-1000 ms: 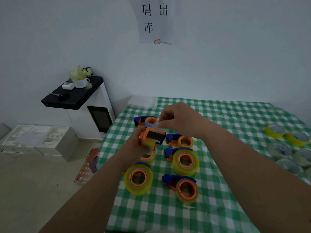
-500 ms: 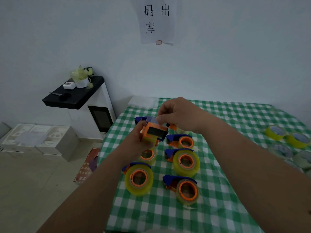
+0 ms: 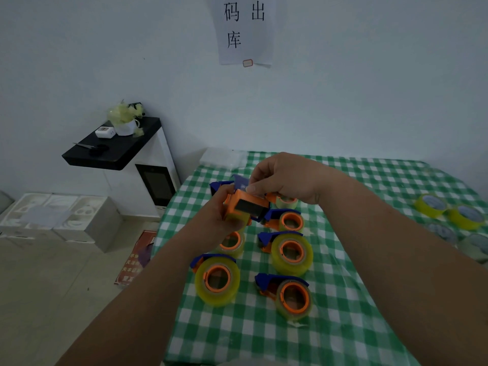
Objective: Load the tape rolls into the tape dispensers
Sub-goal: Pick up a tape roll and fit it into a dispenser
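Note:
My left hand (image 3: 215, 216) grips an orange and blue tape dispenser (image 3: 247, 207) with a yellowish roll in it, held above the green checked table (image 3: 351, 313). My right hand (image 3: 287, 178) is over the dispenser's top, and its thumb and fingers pinch the tape end or blue flap there. Below lie several loaded dispensers: one at the front left (image 3: 217, 280), one at the front right (image 3: 291, 295), one in the middle (image 3: 290, 250). Loose yellow tape rolls (image 3: 430, 206) lie at the table's right edge.
A black-topped white cabinet (image 3: 118, 151) stands left of the table, with a cup and small items on it. White foam boxes (image 3: 60, 215) sit on the floor at the left. A paper sign (image 3: 244, 30) hangs on the wall behind.
Both hands and the held dispenser have risen slightly and moved away from me. The right hand's fingers have shifted on the dispenser's top. The dispensers on the table have not moved.

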